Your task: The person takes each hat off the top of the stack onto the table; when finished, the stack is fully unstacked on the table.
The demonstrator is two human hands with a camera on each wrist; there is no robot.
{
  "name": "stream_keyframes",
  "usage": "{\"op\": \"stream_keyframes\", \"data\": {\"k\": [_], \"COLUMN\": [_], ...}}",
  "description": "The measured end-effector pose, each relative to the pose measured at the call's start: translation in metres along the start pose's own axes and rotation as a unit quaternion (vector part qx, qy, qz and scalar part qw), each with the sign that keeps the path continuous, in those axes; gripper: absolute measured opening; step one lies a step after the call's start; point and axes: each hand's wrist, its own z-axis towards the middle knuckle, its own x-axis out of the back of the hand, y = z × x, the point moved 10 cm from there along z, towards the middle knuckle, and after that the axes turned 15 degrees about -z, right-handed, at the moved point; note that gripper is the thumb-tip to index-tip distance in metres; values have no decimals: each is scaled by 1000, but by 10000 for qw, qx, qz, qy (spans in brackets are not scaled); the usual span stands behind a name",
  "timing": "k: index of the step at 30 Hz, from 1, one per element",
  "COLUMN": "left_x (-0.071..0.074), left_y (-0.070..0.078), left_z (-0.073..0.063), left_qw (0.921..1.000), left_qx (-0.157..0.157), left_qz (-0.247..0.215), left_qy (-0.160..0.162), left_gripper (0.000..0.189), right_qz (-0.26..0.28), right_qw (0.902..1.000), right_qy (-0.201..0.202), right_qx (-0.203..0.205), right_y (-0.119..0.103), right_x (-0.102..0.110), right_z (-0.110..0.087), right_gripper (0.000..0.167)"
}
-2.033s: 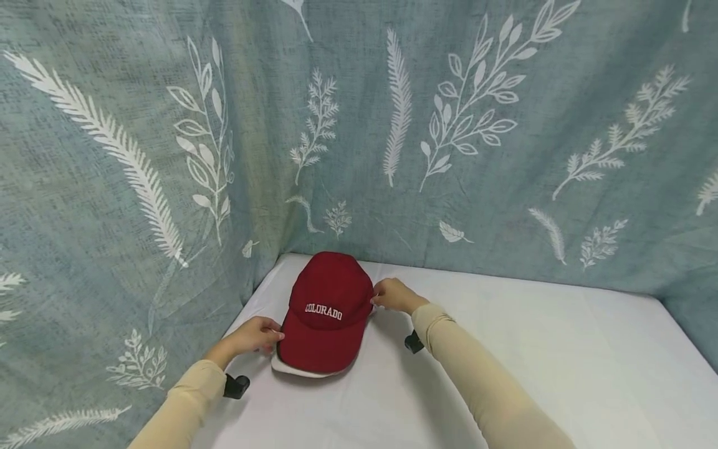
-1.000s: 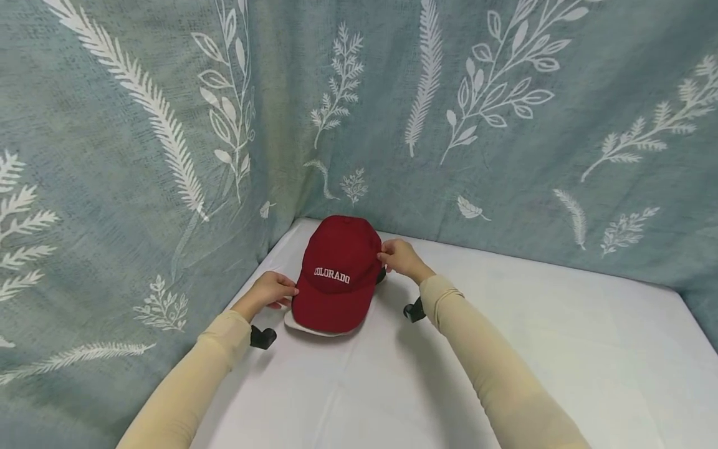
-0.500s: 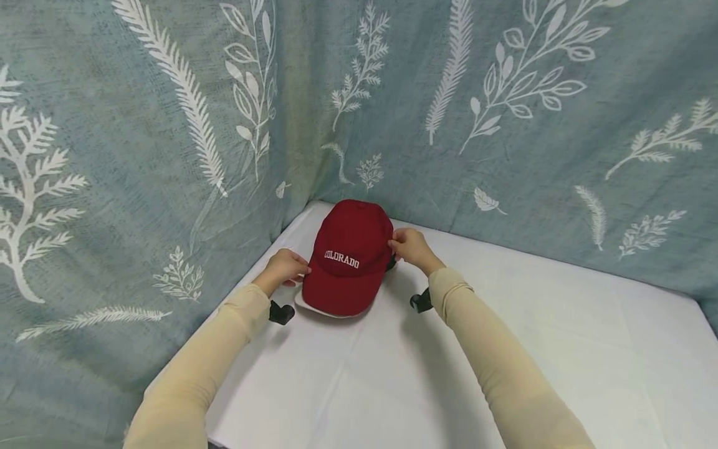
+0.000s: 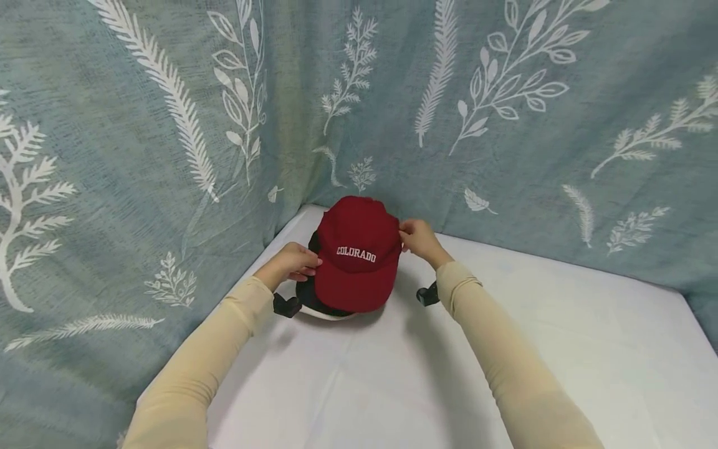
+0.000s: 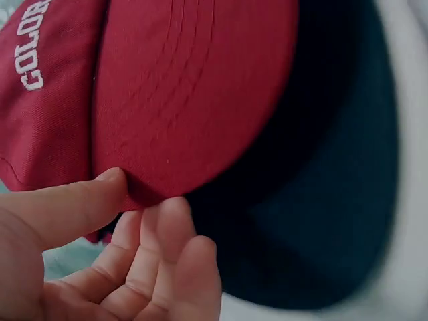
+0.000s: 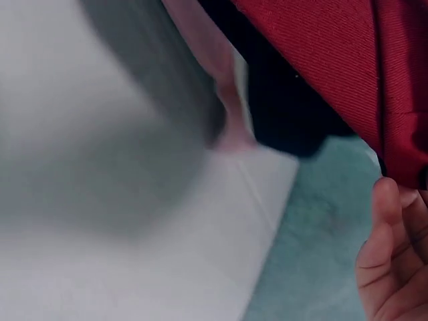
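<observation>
A red baseball cap (image 4: 356, 288) with COLORADO lettered in white is held between both hands, its brim facing me. In the left wrist view, my left hand (image 5: 100, 254) pinches the brim's corner between thumb and fingers. On the other side my right hand (image 4: 422, 242) grips the lower edge of the crown. Beneath the red cap a dark cap (image 4: 310, 294) shows at the left and front; a gap separates the two brims. A whitish brim edge (image 4: 328, 317) peeks out below the dark cap. Something pink (image 6: 231, 120) lies under the dark cap in the right wrist view.
The caps stand on a white-covered table (image 4: 533, 337), in its far left corner. A blue-green curtain (image 4: 392, 112) with white leaf prints hangs close behind them and along the left. Black wrist mounts (image 4: 287, 305) stick out beneath the forearms.
The red cap has shifted to the right and up off the stack in both hands, uncovering much more of the dark cap. The head view has also swung.
</observation>
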Motion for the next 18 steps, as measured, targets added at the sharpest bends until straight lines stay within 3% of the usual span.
{"op": "stream_keyframes", "data": {"k": [2,4,5,7,12,16,18], "left_x": [-17,-36,-46,-67,-125,-174,-198], "left_y": [12,25,31,43,61,67,67], "left_z": [2,3,4,6,14,21,24], "left_qw": [9997,9989,9985,9976,9960,9949,9942], "left_qx": [-90,-188,-240,-340,-521,-542,-556], "left_qz": [-170,-325,-388,-471,-467,-408,-398], "left_qy": [-156,-279,-316,-391,-556,-740,-825], "left_gripper": [22,23,23,24,26,28,27], "right_qz": [333,446,633,617,64,204,483], "right_qw": [9989,9983,9965,9960,9953,9930,9927], "right_qy": [204,280,417,602,743,821,928], "right_qx": [260,229,360,216,-625,-820,-593], "right_y": [31,59,74,93,87,118,145], "right_x": [10,25,33,54,113,141,151], "right_z": [11,16,17,9,-54,-86,-93], "right_gripper": [23,25,24,24,22,24,23]}}
